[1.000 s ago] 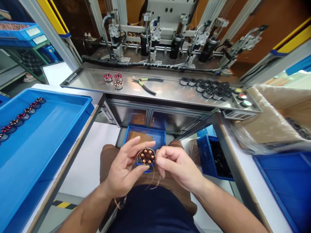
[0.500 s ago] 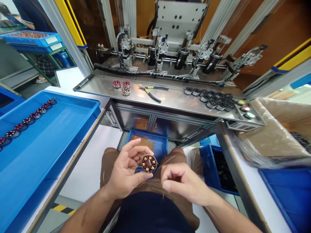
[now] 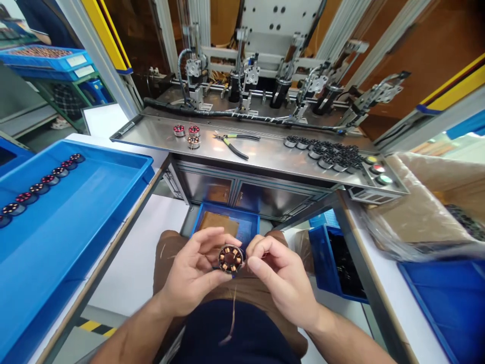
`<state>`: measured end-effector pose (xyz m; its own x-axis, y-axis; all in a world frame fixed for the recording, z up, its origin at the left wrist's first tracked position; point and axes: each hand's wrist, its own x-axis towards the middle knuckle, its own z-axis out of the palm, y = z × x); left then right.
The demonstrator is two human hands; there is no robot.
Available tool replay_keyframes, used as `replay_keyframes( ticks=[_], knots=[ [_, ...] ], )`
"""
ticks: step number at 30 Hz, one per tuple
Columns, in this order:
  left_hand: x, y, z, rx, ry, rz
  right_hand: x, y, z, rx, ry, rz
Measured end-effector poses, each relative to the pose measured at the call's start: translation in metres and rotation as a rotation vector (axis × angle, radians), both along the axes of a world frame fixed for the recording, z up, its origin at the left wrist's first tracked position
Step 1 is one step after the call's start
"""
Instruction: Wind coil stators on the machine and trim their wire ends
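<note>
At far left, the blue tray [image 3: 98, 189] holds a row of round wound parts [image 3: 50, 180], the nearest cut off by the picture's edge. Next comes the left hand [image 3: 185, 280], which grips the wound ring [image 3: 231, 259] at its left rim, thumb below and fingers behind and above. The ring sits between the 2 hands, in front of the lap; being round, it shows no long axis, only a coil-studded face turned up. The left hand is nearer, as it touches the ring. A thin strand of wire [image 3: 233, 318] trails below; I cannot make out where its upper end runs. The right hand [image 3: 282, 280] is just beside the ring's right rim, fingers curled and thumb towards the index; I cannot tell whether they pinch a wire or touch the rim. The ring's underside and some left fingertips are hidden.
</note>
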<state>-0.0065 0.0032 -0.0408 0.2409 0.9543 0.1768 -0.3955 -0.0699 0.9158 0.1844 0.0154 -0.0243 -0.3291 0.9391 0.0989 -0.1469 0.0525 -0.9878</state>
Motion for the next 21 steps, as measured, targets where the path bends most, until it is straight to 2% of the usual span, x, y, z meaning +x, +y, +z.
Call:
replay_keyframes(
  ticks=[5,7,9,14,18,21],
  knots=[
    [0.002,0.005,0.001,-0.182,-0.114,-0.151,-0.002,-0.008,-0.008,0.022,0.0,-0.054],
    [0.006,0.007,-0.002,-0.197,-0.154,-0.149,-0.004,-0.01,-0.01,0.025,0.008,-0.055],
    [0.012,0.007,-0.005,-0.175,-0.143,-0.072,-0.006,-0.012,-0.013,0.02,-0.004,-0.055],
    [0.017,0.004,-0.008,0.079,0.138,0.197,-0.006,-0.011,-0.019,0.028,-0.02,-0.054],
    [0.014,-0.001,-0.009,0.326,0.327,0.296,-0.006,-0.011,-0.017,0.06,0.066,-0.005],
    [0.013,-0.003,-0.012,0.397,0.368,0.33,-0.012,-0.015,-0.017,0.028,0.123,-0.013]
  ],
)
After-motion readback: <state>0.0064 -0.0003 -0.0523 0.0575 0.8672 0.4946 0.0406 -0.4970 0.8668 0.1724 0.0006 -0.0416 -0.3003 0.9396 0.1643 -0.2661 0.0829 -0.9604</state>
